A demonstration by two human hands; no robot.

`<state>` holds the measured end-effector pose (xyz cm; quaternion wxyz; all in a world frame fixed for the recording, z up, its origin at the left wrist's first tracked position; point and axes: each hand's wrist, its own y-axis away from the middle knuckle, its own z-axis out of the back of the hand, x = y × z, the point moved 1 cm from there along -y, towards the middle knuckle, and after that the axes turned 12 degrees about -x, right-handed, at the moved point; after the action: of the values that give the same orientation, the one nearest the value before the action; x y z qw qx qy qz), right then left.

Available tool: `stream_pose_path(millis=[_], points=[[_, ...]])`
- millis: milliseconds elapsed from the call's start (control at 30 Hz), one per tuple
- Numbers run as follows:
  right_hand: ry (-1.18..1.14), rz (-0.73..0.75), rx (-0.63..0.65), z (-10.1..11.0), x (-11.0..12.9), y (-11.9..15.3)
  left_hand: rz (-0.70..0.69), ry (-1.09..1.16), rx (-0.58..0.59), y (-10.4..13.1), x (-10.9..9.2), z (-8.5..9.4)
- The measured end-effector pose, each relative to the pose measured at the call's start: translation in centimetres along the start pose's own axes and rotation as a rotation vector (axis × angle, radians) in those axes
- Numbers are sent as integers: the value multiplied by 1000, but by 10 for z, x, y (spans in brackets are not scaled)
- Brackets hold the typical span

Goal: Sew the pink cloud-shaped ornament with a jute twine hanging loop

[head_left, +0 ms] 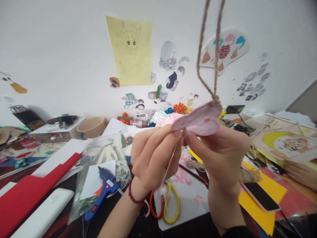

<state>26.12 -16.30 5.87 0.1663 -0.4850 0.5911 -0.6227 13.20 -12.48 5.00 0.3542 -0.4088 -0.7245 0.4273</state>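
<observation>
A pink heart-shaped piece [200, 120] is held up in front of the wall, with a loop of brown twine [199, 62] knotted at its upper right edge. My left hand [155, 157] pinches a thin white thread [170, 162] at the heart's lower left edge. My right hand [218, 155] grips the heart from below and behind, its thumb beside my left fingertips. The thread hangs down from my left fingers towards scissors with red and yellow handles [178, 205], which lie below on a white sheet.
A blue glue gun [105, 191] lies left of my arms on a plastic bag. Red card [37, 191] and a white box [44, 215] are further left. A phone [260, 196] lies on yellow paper at right. Another person's hand [300, 173] is at the far right.
</observation>
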Motion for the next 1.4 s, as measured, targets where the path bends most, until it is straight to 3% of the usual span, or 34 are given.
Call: stream_pose_path(millis=[467, 667, 833, 1067, 1400], points=[[16, 22, 4, 0, 0, -1, 13, -31, 26, 4, -1, 2], [42, 48, -10, 0, 1, -2, -43, -81, 2, 3, -1, 0], [103, 155, -33, -1, 2, -2, -83, -135, -28, 2, -2, -3], [171, 268, -16, -1, -2, -4, -5, -100, 5, 2, -1, -2], [238, 364, -30, -3, -2, -5, 63, -49, -44, 1, 0, -4]])
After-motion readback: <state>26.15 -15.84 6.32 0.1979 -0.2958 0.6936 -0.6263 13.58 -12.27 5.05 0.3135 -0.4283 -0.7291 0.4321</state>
